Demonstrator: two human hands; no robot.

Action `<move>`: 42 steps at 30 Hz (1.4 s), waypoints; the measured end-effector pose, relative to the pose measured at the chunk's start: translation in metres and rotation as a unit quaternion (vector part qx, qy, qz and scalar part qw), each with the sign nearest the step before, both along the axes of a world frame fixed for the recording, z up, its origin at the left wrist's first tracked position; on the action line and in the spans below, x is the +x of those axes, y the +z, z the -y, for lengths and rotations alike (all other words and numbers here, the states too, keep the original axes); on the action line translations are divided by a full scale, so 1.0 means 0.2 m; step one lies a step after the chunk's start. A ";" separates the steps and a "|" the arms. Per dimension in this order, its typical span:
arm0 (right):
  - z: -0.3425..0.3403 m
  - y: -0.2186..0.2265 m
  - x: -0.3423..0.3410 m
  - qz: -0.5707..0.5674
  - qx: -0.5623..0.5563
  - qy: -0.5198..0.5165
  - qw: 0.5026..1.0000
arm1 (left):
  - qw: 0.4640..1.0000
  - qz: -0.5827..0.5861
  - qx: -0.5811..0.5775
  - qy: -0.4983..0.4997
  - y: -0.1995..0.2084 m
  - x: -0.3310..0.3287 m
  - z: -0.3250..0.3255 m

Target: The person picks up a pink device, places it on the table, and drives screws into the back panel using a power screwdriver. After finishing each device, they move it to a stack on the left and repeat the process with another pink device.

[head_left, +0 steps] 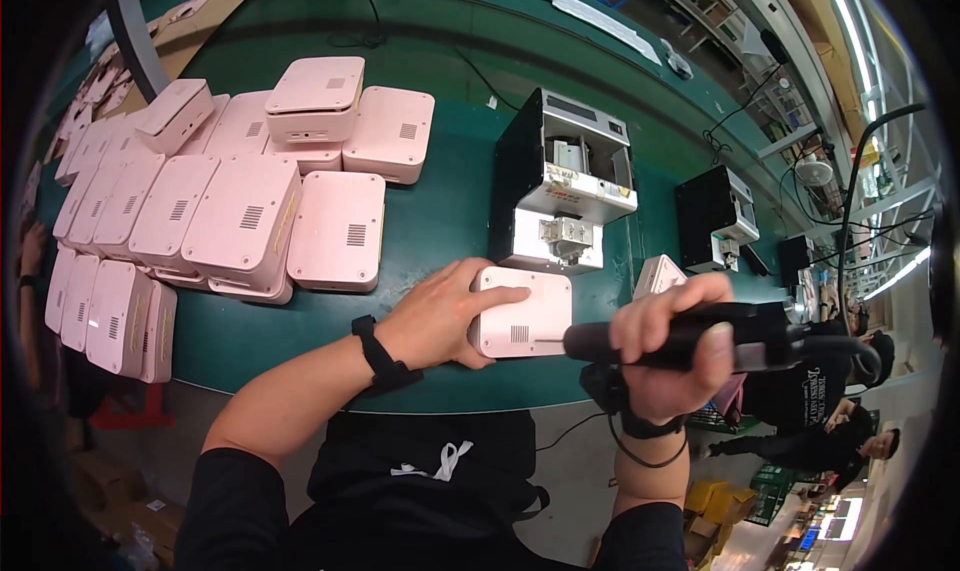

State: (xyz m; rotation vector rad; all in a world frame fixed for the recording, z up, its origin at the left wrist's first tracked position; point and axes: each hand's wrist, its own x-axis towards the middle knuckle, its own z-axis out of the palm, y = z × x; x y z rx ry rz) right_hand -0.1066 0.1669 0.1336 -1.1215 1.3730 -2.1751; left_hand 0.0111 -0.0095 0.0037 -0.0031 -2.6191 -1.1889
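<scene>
My left hand (440, 311) grips the left side of a pale pink plastic casing (545, 306), which lies flat on the green bench. Its thumb rests on top, and other fingers curl about the casing's edges. A black electric screwdriver (690, 337) is held sideways in my closed right hand (670, 356). The thin bit of the screwdriver points left, over the casing's lower right part; whether it touches a screw hole I cannot tell. Just beyond the casing stands a black and white screw feeder (570, 186). Another pink casing (660, 274) sits to the right, partly behind my right hand.
Many similar pink casings (240, 211) are stacked and lined up at the left of the green bench (440, 231). A second black and white machine (718, 216) stands farther right. A cable (850, 346) trails from the screwdriver. Other people (800, 396) are at the right.
</scene>
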 end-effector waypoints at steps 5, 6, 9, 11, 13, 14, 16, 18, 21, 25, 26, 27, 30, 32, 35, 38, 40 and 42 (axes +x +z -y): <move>0.13 0.10 -0.16 -0.039 -0.071 -0.085 0.993 | 1.000 0.002 0.003 -0.006 0.02 0.00 -0.01; 0.16 0.09 -0.18 -0.039 -0.073 -0.084 0.993 | 1.000 0.003 0.002 -0.005 0.02 0.01 -0.01; 0.23 0.03 -0.26 -0.048 -0.006 -0.173 0.984 | 1.000 0.001 -0.002 -0.005 0.02 0.00 -0.02; 0.22 0.02 -0.25 -0.025 -0.002 -0.145 0.989 | 1.000 0.006 -0.006 0.004 0.01 0.01 0.00; 0.17 0.02 -0.20 0.018 0.013 -0.102 0.994 | 1.000 0.003 -0.001 0.004 0.01 0.00 0.00; 0.14 0.03 -0.15 0.021 0.016 -0.100 0.995 | 1.000 -0.001 0.002 0.001 0.00 -0.01 0.01; 0.08 0.06 -0.02 0.022 -0.021 -0.009 0.999 | 1.000 0.004 0.011 0.003 -0.01 0.00 0.00; 0.06 0.08 0.08 0.019 -0.009 0.006 1.000 | 1.000 -0.007 0.007 0.007 -0.02 0.00 0.00; 0.06 0.08 0.16 -0.004 0.007 0.025 1.000 | 1.000 -0.016 0.004 0.007 -0.03 -0.01 0.00; 0.08 0.04 0.21 -0.003 0.028 0.018 0.999 | 1.000 -0.017 0.002 0.011 -0.03 -0.01 -0.02; 0.09 0.02 0.22 -0.003 0.042 0.027 0.999 | 1.000 -0.014 0.000 0.013 -0.03 -0.01 -0.02; 0.09 0.01 0.23 -0.003 0.056 0.036 0.998 | 1.000 -0.011 -0.002 0.015 -0.03 0.00 -0.03; 0.09 0.00 0.24 0.021 0.075 0.058 0.995 | 1.000 -0.006 0.010 0.017 -0.02 0.00 -0.02; 0.08 0.01 0.25 0.070 0.081 0.081 0.991 | 1.000 -0.005 0.017 0.017 -0.02 0.00 -0.01; 0.12 -0.01 0.24 0.023 0.074 0.069 0.995 | 1.000 -0.004 0.011 0.017 -0.01 0.01 0.00; 0.14 -0.01 0.23 0.003 0.068 0.058 0.996 | 1.000 -0.013 0.006 0.010 -0.01 0.00 -0.01; 0.13 0.01 0.22 0.010 0.065 0.045 0.997 | 1.000 -0.024 -0.003 -0.009 0.01 -0.01 -0.01; 0.12 0.06 0.24 0.022 0.032 0.049 0.998 | 1.000 0.000 0.007 0.004 0.04 0.03 0.00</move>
